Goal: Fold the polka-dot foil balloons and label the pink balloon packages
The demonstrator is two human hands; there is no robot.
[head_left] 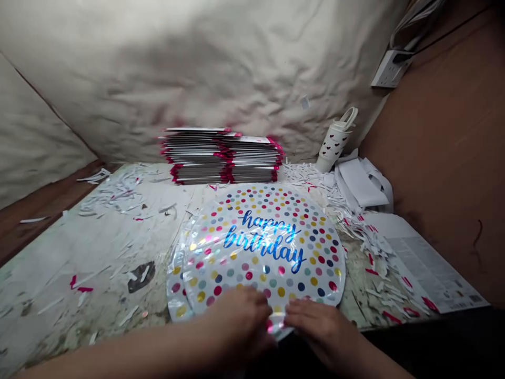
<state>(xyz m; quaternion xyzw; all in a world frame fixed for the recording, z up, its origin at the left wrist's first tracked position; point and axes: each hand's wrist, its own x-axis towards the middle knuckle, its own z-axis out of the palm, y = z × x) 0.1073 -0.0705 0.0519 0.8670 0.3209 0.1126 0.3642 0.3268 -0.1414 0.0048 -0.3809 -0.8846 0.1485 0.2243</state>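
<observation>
A round white piece with coloured dots and blue "happy birthday" lettering (pixel 264 237) lies at the table's front edge under shiny clear film. Another dotted piece shows from beneath it at the left. My left hand (pixel 240 321) is at its near edge, fingers curled, slightly blurred; what is under the fingers is hidden. Just to the right, my right hand (pixel 321 326) rests on the same near edge with its fingers bent together over the film. A small gap separates the two hands.
Two stacks of thin pieces with pink edges (pixel 224 158) stand at the back. Behind right are a white tumbler with hearts (pixel 333 142) and folded white paper (pixel 361 181). Paper scraps (pixel 112 195) litter the table (pixel 98 258). A printed sheet (pixel 430 268) lies at the right.
</observation>
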